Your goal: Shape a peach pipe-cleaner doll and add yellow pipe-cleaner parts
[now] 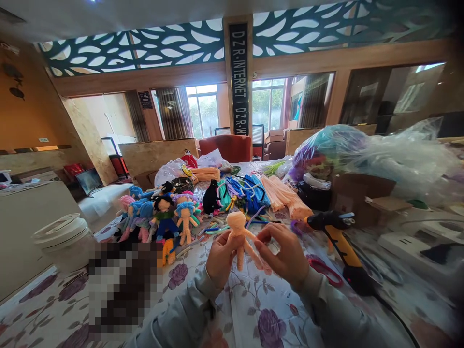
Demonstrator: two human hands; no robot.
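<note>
A plain peach doll made of pipe cleaners (236, 222) is held upright over the table, with a round head, thin arms and legs. My left hand (220, 261) is closed around its torso from the left side. With thumb and fingertips, my right hand (286, 251) pinches the end of the doll's arm on the right. Beyond my hands lie bundles of blue pipe cleaners (255, 191) and peach pipe cleaners (286, 195). Several finished dolls with coloured hair (147, 212) stand clustered to the left, one blue-haired doll (186, 222) nearest.
A yellow and black glue gun (342, 246) with a cable stands at the right, near red-handled scissors (326, 271). A white lidded bucket (65, 241) is at the left. Cardboard boxes (362, 193) and large plastic bags (406, 154) fill the back right of the flowered tablecloth (253, 299).
</note>
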